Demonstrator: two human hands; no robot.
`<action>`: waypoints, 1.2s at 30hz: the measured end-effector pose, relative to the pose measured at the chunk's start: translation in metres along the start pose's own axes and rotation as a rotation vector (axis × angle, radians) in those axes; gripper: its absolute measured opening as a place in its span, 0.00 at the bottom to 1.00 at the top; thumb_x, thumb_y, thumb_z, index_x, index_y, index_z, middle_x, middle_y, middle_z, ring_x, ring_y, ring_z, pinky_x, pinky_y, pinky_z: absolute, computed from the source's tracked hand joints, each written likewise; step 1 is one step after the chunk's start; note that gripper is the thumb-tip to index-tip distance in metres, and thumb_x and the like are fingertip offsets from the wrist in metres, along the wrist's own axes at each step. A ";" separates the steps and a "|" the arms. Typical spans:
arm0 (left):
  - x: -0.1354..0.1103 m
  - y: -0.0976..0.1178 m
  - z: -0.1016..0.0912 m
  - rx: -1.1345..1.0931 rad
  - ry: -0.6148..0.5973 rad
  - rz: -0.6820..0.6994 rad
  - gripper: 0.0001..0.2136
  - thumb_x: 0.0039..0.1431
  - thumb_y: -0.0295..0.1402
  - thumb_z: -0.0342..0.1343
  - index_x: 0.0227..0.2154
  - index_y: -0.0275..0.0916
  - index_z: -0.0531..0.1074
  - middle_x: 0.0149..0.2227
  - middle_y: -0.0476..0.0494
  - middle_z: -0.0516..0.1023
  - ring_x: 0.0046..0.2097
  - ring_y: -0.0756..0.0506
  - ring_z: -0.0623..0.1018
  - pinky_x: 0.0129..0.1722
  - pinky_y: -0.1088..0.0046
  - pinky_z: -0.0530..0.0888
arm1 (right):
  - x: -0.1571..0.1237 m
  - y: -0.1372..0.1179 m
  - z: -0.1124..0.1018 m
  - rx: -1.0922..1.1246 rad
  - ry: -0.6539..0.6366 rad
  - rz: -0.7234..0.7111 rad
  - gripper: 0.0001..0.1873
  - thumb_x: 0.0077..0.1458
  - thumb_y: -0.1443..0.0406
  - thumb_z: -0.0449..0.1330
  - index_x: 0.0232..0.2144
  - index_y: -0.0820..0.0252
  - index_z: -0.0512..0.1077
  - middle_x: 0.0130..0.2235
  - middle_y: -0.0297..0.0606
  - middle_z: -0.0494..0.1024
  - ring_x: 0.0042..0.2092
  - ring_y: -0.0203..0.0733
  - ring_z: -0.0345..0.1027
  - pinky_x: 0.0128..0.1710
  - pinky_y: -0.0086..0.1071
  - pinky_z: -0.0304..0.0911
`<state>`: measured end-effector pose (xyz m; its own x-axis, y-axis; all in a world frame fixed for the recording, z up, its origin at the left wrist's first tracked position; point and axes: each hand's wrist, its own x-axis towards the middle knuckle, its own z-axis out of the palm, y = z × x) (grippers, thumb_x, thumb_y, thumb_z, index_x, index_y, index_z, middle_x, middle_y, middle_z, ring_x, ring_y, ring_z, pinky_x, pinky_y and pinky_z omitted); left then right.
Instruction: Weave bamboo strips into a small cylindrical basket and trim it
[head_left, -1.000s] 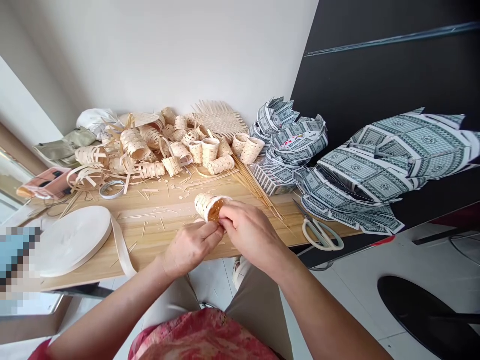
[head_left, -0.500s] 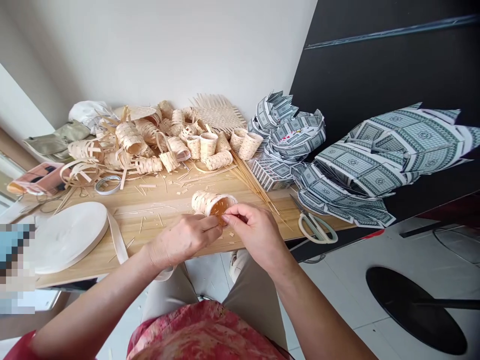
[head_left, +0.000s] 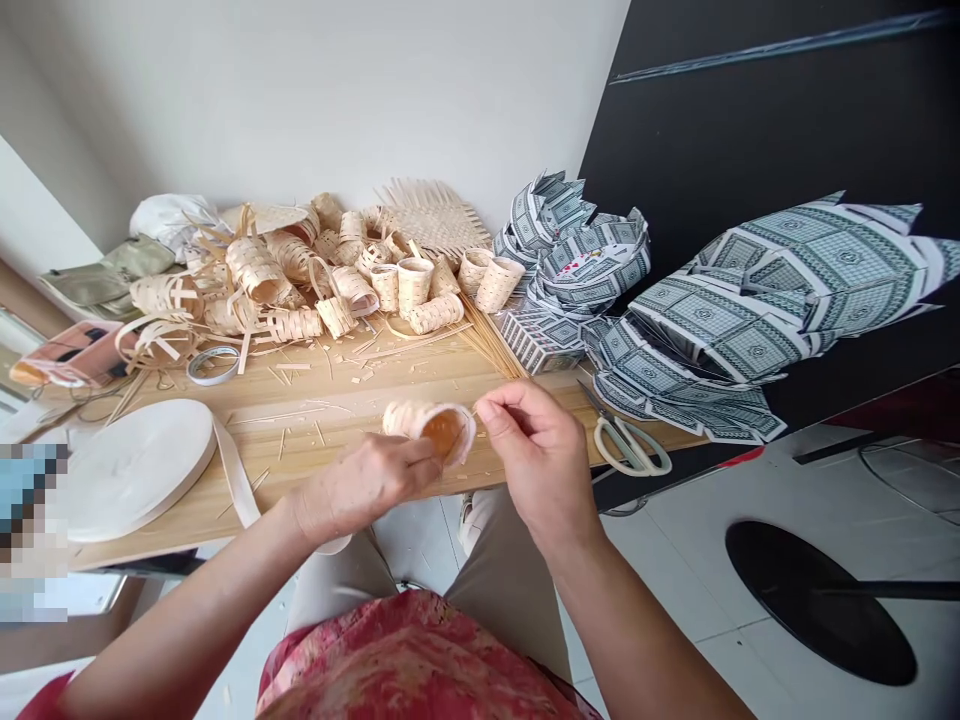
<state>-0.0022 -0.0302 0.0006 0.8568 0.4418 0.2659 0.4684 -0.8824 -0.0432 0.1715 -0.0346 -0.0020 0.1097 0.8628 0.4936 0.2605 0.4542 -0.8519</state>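
Above the table [head_left: 255, 395], left grip [head_left: 379, 475] clenched on woven cup [head_left: 409, 418], right grip [head_left: 546, 455] pinched beside its rim

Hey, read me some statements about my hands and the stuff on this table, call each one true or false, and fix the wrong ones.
1. The left hand holds a woven cup. True.
2. The right hand is beside the cup. True.
3. The right hand grips the scissors. False: the scissors lie at the edge of the table.
4. The cup stands upright. False: it is held on its side, open end toward the right hand.
5. A strip trails from the white roll. True.
6. The folded cards are left of the white roll. False: the folded cards are to its right.
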 end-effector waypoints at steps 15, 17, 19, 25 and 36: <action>0.007 -0.007 -0.007 -1.316 0.251 -0.544 0.08 0.50 0.34 0.58 0.28 0.34 0.75 0.22 0.52 0.67 0.20 0.56 0.68 0.19 0.82 0.67 | 0.030 -0.008 -0.016 0.740 -0.191 0.378 0.09 0.44 0.64 0.64 0.24 0.59 0.65 0.18 0.24 0.52 0.19 0.26 0.43 0.17 0.21 0.46; 0.008 -0.007 -0.008 -1.378 0.253 -0.549 0.09 0.48 0.36 0.59 0.27 0.34 0.74 0.22 0.52 0.67 0.19 0.56 0.67 0.18 0.82 0.66 | 0.034 -0.003 -0.019 0.774 -0.096 0.400 0.10 0.40 0.66 0.65 0.23 0.59 0.66 0.19 0.24 0.52 0.20 0.26 0.42 0.17 0.20 0.45; 0.009 -0.007 -0.008 -1.417 0.253 -0.556 0.09 0.47 0.36 0.60 0.26 0.34 0.74 0.21 0.52 0.67 0.19 0.57 0.67 0.18 0.82 0.66 | 0.037 0.003 -0.023 0.790 -0.051 0.426 0.11 0.37 0.67 0.66 0.24 0.59 0.67 0.20 0.24 0.53 0.20 0.26 0.42 0.17 0.20 0.45; 0.016 -0.009 -0.008 -1.459 0.240 -0.581 0.11 0.44 0.38 0.62 0.25 0.33 0.75 0.20 0.52 0.67 0.18 0.57 0.66 0.18 0.81 0.64 | 0.041 0.017 -0.025 0.779 -0.010 0.438 0.12 0.36 0.66 0.66 0.23 0.60 0.66 0.19 0.24 0.52 0.20 0.26 0.42 0.17 0.20 0.44; 0.023 -0.007 0.003 -1.434 0.273 -0.636 0.11 0.46 0.36 0.60 0.28 0.36 0.64 0.19 0.56 0.65 0.16 0.57 0.66 0.15 0.83 0.63 | 0.026 -0.007 -0.020 -0.108 -0.648 0.158 0.04 0.48 0.67 0.58 0.24 0.61 0.71 0.18 0.25 0.53 0.21 0.28 0.45 0.20 0.25 0.42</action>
<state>0.0142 -0.0134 0.0045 0.4730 0.8797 0.0497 0.0019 -0.0574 0.9983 0.1917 -0.0199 0.0200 -0.4342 0.8911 0.1316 0.3867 0.3164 -0.8662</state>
